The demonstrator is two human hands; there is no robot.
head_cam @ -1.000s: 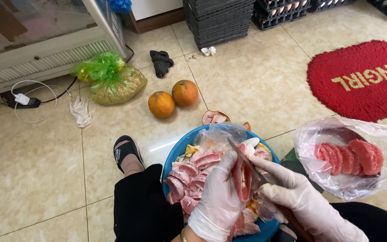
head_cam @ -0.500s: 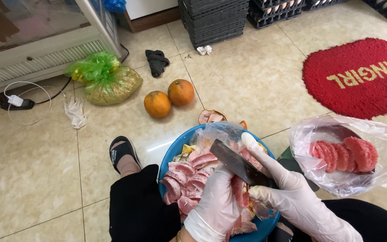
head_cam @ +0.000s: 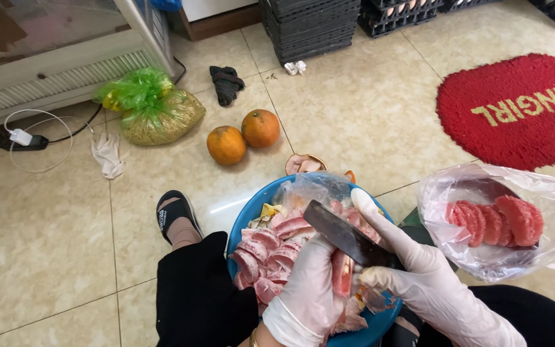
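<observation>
- Since the earlier frame the knife [head_cam: 348,236] has swung across the bowl, its dark blade now pointing to the upper left, and the view has shifted a little.
- Head view: the right hand [head_cam: 419,276], gloved, is closed around the knife handle; the left hand [head_cam: 313,292], gloved, holds a pink fruit segment [head_cam: 340,273] at the lower centre.
- Risk, as I judge: the blade lies just beside the left fingers, so a slip on wet fruit could cut the glove.
- Containers: the blue bowl [head_cam: 242,234] holds pink peels and segments; the clear bag [head_cam: 457,250] at the right holds peeled segments [head_cam: 496,222]; two oranges [head_cam: 244,136] lie on the floor.
</observation>
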